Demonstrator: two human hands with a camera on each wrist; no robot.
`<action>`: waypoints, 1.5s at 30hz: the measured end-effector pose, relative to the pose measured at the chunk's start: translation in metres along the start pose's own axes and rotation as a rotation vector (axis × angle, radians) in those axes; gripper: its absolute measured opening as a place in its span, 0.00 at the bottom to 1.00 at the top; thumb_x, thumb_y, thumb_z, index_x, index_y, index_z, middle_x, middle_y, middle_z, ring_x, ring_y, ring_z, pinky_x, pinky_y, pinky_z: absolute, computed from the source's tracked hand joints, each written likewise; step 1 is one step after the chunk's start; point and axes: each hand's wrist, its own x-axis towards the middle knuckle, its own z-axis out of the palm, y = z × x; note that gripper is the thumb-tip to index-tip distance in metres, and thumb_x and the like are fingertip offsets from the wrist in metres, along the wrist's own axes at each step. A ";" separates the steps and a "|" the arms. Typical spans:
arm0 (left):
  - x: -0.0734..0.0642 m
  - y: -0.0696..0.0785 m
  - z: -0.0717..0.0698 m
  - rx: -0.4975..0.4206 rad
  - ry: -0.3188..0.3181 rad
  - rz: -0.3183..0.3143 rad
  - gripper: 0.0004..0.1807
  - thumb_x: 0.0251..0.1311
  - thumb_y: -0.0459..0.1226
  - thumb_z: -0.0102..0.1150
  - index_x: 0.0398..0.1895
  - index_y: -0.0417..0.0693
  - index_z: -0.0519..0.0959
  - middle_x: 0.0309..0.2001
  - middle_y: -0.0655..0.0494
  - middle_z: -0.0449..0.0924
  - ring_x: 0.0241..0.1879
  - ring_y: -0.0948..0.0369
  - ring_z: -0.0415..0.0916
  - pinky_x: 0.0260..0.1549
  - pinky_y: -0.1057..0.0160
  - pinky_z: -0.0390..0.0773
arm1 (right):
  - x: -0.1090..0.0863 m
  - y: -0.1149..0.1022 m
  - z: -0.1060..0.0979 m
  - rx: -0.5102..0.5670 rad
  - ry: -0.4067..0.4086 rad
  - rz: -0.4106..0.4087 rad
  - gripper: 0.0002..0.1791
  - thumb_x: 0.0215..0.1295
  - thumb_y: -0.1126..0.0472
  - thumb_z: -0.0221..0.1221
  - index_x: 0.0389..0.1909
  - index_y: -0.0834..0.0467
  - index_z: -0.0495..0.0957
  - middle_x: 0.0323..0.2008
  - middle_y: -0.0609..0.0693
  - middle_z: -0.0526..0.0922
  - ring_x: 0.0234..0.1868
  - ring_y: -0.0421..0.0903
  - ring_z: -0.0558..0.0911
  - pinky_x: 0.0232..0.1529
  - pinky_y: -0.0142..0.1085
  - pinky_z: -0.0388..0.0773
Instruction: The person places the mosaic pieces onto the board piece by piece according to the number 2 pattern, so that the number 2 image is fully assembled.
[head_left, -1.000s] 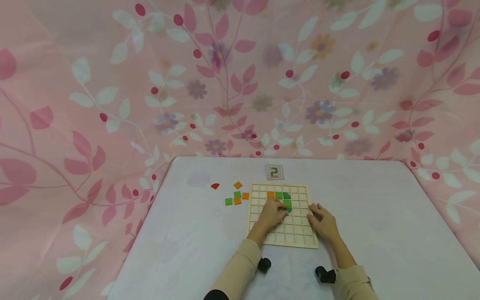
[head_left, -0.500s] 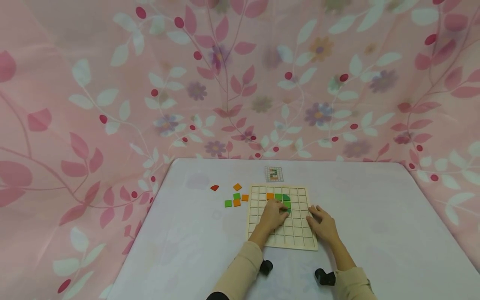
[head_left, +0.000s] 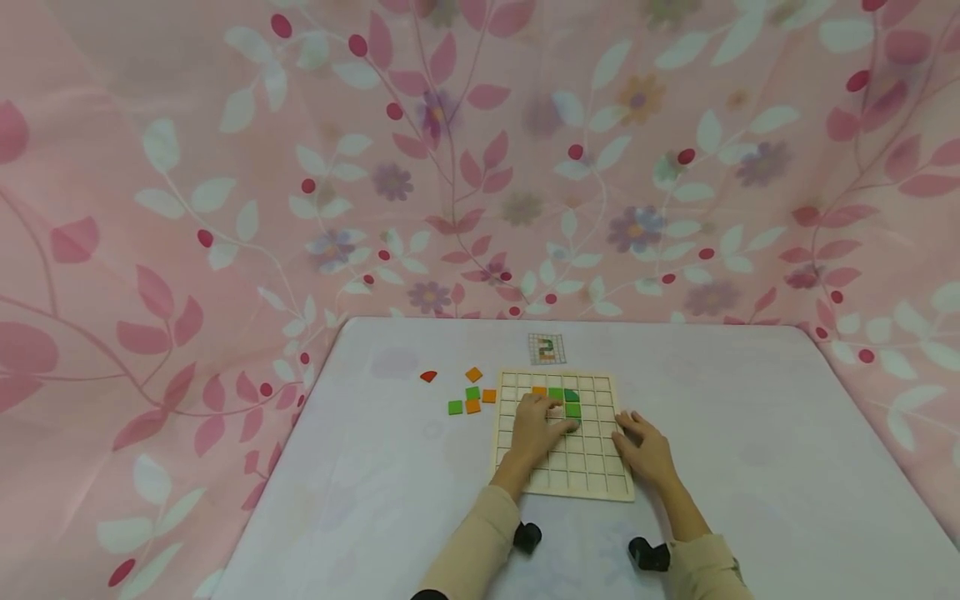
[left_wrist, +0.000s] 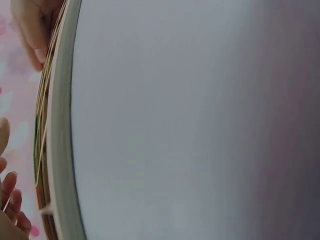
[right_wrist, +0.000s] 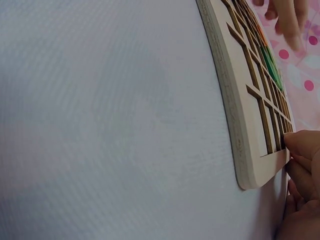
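A pale wooden grid board [head_left: 581, 467] lies on the white table. In its upper cells sit an orange square tile [head_left: 539, 391], a green square tile [head_left: 556, 392], a dark green curved tile [head_left: 572, 395] and below that another green tile [head_left: 573, 410]. My left hand [head_left: 531, 433] is over the board, thumb and fingers spread apart. Its thumb tip lies by a dark green piece [head_left: 577, 423], mostly covered. My right hand [head_left: 649, 450] holds the board's right edge; in the right wrist view its thumb [right_wrist: 300, 142] rests on the rim, other fingers beside it.
Left of the board lie loose tiles: a red wedge [head_left: 428, 377], orange squares [head_left: 474, 375] and green squares [head_left: 455, 407]. Behind the board is a small pattern card [head_left: 547, 349] showing a figure 2. A floral pink cloth [head_left: 480, 167] hangs beyond the table.
My left fingers have parted from the thumb and drawn back to the left, away from the dark green piece they were pinching or pressing. The right hand stays at the board's edge.
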 end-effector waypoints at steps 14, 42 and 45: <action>0.001 -0.082 -0.072 0.033 0.263 -0.252 0.13 0.45 0.28 0.68 0.37 0.35 0.82 0.37 0.40 0.78 0.39 0.46 0.71 0.41 0.51 0.71 | -0.002 -0.002 0.000 -0.004 0.025 -0.031 0.24 0.64 0.64 0.55 0.59 0.71 0.69 0.63 0.68 0.64 0.68 0.65 0.57 0.65 0.56 0.53; 0.009 -0.088 -0.074 0.167 0.179 -0.488 0.12 0.45 0.38 0.65 0.28 0.36 0.82 0.31 0.43 0.78 0.37 0.46 0.72 0.39 0.49 0.70 | -0.001 0.001 0.003 -0.001 0.026 -0.021 0.24 0.65 0.62 0.55 0.60 0.69 0.69 0.64 0.67 0.63 0.68 0.65 0.56 0.65 0.56 0.52; 0.007 -0.090 -0.076 0.150 0.181 -0.525 0.13 0.42 0.37 0.64 0.30 0.36 0.81 0.33 0.43 0.77 0.38 0.46 0.70 0.40 0.50 0.68 | -0.002 0.003 0.003 0.018 0.073 -0.088 0.24 0.63 0.61 0.56 0.57 0.70 0.71 0.61 0.69 0.66 0.66 0.68 0.59 0.63 0.60 0.54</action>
